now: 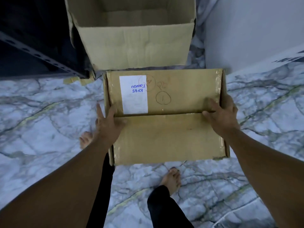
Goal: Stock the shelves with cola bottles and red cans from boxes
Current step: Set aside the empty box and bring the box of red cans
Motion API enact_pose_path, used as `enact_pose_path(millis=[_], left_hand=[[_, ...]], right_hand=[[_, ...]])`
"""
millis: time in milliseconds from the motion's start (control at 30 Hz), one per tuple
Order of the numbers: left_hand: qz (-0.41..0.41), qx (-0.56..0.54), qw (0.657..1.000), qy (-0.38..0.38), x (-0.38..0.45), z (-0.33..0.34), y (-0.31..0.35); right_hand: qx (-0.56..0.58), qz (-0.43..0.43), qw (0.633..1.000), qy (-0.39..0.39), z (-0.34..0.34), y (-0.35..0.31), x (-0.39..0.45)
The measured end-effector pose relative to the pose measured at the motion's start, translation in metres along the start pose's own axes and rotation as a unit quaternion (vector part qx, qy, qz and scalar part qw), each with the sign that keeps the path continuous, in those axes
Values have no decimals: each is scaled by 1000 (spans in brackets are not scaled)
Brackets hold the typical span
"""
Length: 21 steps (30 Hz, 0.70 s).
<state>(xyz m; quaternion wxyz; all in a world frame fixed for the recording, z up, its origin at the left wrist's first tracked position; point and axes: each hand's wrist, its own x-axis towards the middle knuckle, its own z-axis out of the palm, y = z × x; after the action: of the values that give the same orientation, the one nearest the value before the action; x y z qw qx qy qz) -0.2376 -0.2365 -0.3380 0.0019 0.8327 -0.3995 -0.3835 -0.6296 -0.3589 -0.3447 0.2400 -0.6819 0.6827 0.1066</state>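
A closed cardboard box [166, 134] with a white label [133, 94] and a circled "1" lies below me, over the marble floor. My left hand [107, 122] lies on its left edge, thumb on top by the flap seam and fingers down the side. My right hand [220, 112] grips the right edge, thumb on the lid near the seam and fingers wrapped round the side. Behind it stands a larger open cardboard box [134, 43]; its inside looks bare as far as I see. No bottles or cans are visible.
A dark metal shelf post with holes [37, 55] runs across the left, with dark shelving behind it. A white wall or panel [253, 30] stands at the right. My bare feet [171, 180] are on the marble-patterned floor [49, 112] just before the box.
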Motion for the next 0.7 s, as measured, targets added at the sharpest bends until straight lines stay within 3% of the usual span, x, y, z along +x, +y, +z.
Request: enact_pose_path(millis=[100, 233, 467, 633, 700], left_hand=[[19, -87, 995, 38, -9, 21, -11], [26, -38, 995, 84, -10, 29, -22], [-5, 44, 996, 74, -16, 27, -18], [-19, 42, 998, 38, -35, 23, -26], [-18, -15, 998, 51, -64, 7, 1]], right_hand=[[52, -37, 997, 46, 13, 11, -11], [93, 42, 991, 86, 18, 29, -21], [99, 53, 987, 117, 25, 42, -30], [116, 65, 986, 103, 28, 42, -46], [124, 70, 985, 94, 32, 42, -55]])
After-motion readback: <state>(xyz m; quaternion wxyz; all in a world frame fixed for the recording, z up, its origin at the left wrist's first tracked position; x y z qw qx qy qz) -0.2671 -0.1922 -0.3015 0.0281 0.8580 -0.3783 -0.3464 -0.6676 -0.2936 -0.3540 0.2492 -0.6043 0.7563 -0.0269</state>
